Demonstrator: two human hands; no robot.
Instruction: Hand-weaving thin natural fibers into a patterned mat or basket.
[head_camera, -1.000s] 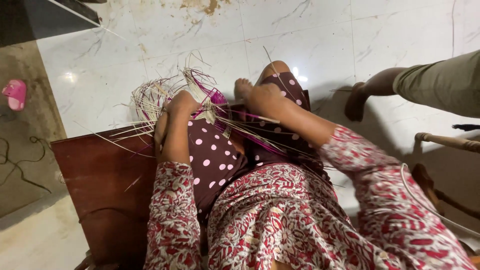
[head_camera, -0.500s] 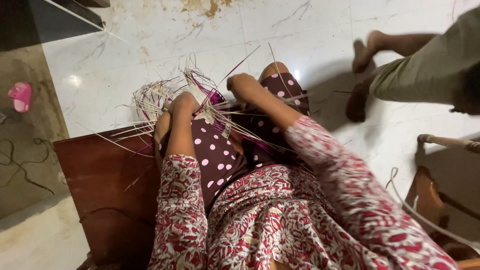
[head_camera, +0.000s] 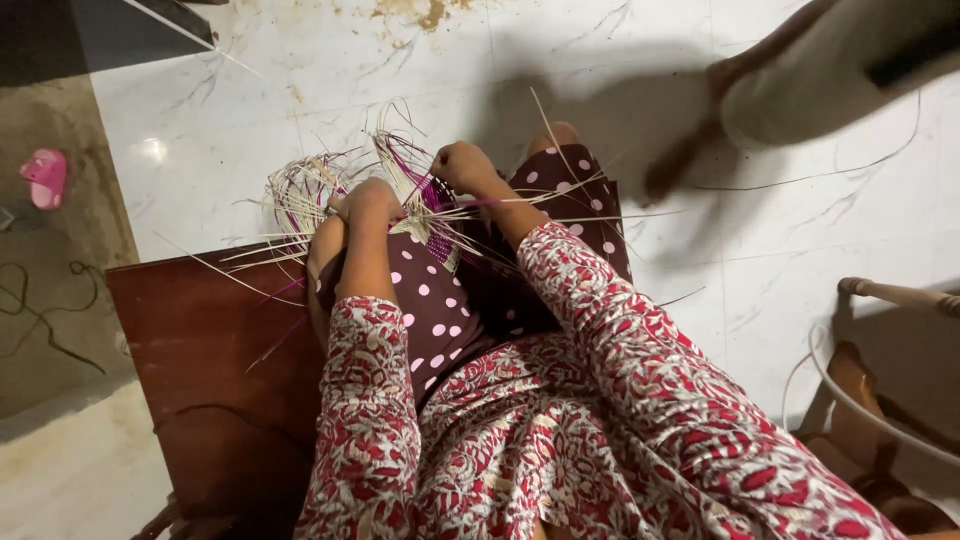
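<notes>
Weaving in progress: left hand (head_camera: 368, 198) fisted tight on the half-woven straw basket (head_camera: 345, 195), which rests on the left knee just past the far edge of the wooden seat (head_camera: 215, 350). Right hand (head_camera: 462, 166) closed, pinching loose straw strands (head_camera: 560, 195) just right of the basket. Open marble floor (head_camera: 250, 90) beyond the seat's far edge; chair (head_camera: 890, 290) crowds the right side. Versus a second ago: right hand has moved in from the right knee toward the basket; bystander's legs (head_camera: 800, 80) shifted up-frame, now blurred.
</notes>
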